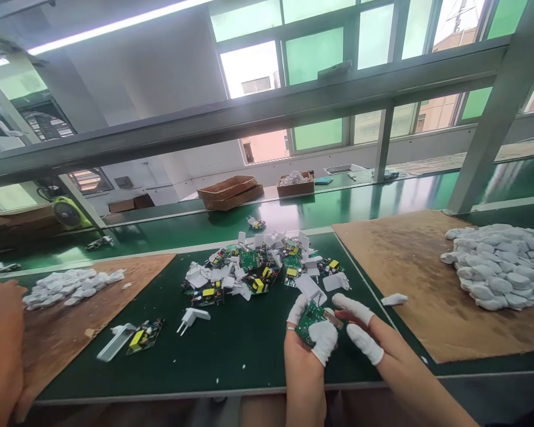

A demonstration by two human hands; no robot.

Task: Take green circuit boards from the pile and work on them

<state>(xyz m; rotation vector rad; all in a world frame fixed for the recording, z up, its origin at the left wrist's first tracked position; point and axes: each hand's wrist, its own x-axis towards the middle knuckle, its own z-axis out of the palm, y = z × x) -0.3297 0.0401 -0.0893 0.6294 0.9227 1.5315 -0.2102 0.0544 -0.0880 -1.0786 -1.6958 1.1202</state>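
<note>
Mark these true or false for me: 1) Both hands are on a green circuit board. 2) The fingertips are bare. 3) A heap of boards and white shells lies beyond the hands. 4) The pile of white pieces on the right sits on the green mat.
1) True: the left hand and right hand hold a green circuit board.
2) False: white finger cots cover them.
3) True: the mixed heap lies on the green mat.
4) False: the white pile rests on a brown board.
</note>
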